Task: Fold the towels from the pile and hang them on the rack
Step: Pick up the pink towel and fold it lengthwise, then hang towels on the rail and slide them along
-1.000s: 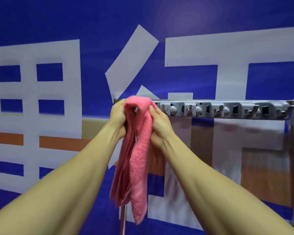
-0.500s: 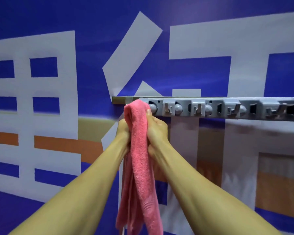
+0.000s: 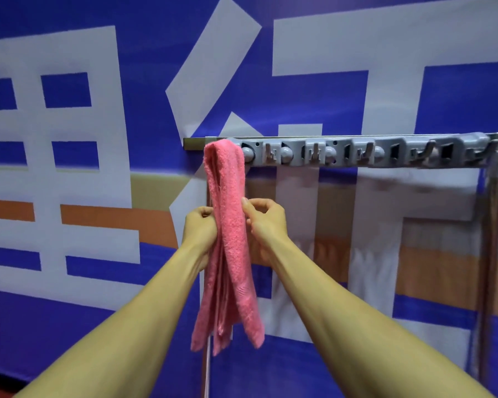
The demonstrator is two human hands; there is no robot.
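Pink towel is draped over the left end of the rack, both halves hanging down. Left hand and right hand flank it mid-length, fingers curled, pinching its edges, likely to even up the drape. The towel hides the rack's first hook, and the pile is out of frame.

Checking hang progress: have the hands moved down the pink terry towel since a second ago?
Yes. Both the left hand and right hand slid down the pink terry towel, away from the grey hook rack.
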